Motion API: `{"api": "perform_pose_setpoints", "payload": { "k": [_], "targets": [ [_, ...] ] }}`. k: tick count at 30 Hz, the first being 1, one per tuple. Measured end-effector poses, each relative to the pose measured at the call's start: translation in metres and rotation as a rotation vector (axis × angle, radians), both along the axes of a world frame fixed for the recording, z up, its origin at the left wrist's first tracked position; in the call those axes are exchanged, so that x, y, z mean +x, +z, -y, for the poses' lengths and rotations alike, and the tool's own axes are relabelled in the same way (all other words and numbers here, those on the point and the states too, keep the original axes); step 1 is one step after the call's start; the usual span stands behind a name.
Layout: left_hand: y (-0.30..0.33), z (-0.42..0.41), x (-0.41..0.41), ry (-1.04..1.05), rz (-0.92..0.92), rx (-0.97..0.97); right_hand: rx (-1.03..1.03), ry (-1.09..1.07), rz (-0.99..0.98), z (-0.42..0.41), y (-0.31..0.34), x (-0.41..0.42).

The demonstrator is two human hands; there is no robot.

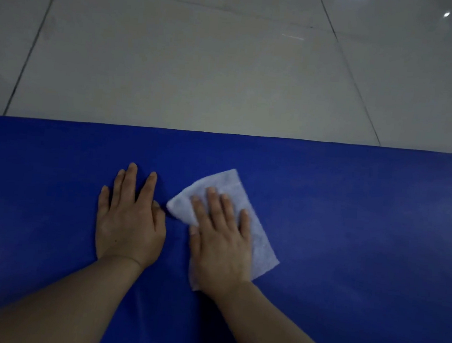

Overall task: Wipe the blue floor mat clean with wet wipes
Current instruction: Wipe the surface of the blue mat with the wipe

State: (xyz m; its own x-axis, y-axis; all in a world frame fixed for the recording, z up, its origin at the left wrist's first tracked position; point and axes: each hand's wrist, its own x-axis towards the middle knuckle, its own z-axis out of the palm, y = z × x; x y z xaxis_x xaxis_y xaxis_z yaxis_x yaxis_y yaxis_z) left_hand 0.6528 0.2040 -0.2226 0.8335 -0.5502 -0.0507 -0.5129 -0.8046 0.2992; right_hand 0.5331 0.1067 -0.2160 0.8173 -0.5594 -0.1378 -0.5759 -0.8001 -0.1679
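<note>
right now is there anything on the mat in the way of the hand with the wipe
Nothing visible blocks it ahead or to its right. The right hand presses flat on the wet wipe on the blue mat. Only the left hand, flat on the mat just to its left, would be in the way of a leftward stroke.

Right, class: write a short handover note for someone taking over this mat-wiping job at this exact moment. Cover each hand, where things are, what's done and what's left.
Left hand: flat on the mat, fingers straight, holding nothing.
Right hand: flat on the wipe, pressing it to the mat.
Wipe lies mid-mat, beside the left hand; tiled floor beyond the far edge.
Done: cannot tell how much is wiped.
Left: wipe across the mat.
</note>
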Motion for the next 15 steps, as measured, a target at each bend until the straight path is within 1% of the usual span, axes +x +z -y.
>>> {"api": "perform_pose_setpoints", "payload": {
  "k": [2, 4, 6, 9, 12, 14, 15],
  "targets": [
    [-0.001, 0.001, 0.0, 0.006, 0.002, -0.015, -0.05, -0.114, -0.026, 0.022, 0.001, -0.012],
    [0.0, 0.0, -0.001, 0.006, 0.019, -0.029, -0.018, -0.178, -0.081, 0.036, 0.002, -0.019],
    [0.0, -0.001, -0.001, 0.007, 0.018, -0.038, -0.007, -0.217, -0.066, 0.04, 0.003, -0.021],
    [0.001, -0.002, -0.001, 0.005, 0.0, -0.062, -0.009, -0.232, -0.039, 0.038, 0.001, -0.02],
    [0.005, -0.004, -0.002, -0.002, -0.02, -0.184, -0.01, -0.22, -0.056, 0.039, 0.0, -0.02],
    [0.009, -0.021, -0.01, -0.041, -0.041, -0.254, 0.003, -0.218, -0.069, 0.04, 0.0, -0.021],
    [0.01, -0.035, -0.016, -0.07, -0.038, -0.242, 0.003, -0.216, -0.071, 0.04, 0.0, -0.02]
  ]
}}
